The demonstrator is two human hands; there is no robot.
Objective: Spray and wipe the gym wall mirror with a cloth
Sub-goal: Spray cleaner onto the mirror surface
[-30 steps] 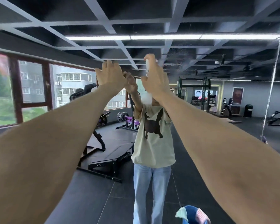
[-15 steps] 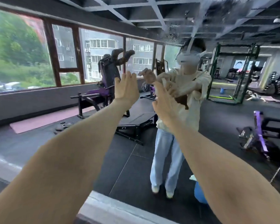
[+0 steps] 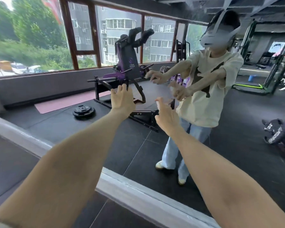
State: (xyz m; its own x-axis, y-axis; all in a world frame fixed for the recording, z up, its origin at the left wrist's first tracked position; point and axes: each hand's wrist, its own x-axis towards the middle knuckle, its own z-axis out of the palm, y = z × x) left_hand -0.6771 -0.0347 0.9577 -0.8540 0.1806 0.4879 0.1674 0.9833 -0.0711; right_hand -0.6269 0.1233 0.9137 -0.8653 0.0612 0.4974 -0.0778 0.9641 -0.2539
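The wall mirror point(image 3: 229, 145) fills the view and reflects me with both arms stretched toward it. A hazy patch of spray droplets point(image 3: 202, 5) sits high on the glass. My right hand point(image 3: 167, 117) is held in front of the mirror and grips a small pale spray bottle point(image 3: 157, 101). The hand hides most of the bottle, and only its tip shows above the fingers. My left hand point(image 3: 122, 100) is raised close to the glass with nothing in it, and its reflection shows spread fingers. No cloth is in view.
The mirror's grey lower frame point(image 3: 138, 193) runs diagonally across the bottom, with dark floor tiles point(image 3: 10, 162) in front of it. The glass reflects a purple weight machine point(image 3: 128, 63), a plate point(image 3: 84, 111), windows and a rack.
Both hands have dropped from the top of the mirror to about chest height. My view has tilted down and left, bringing the mirror's lower frame into sight.
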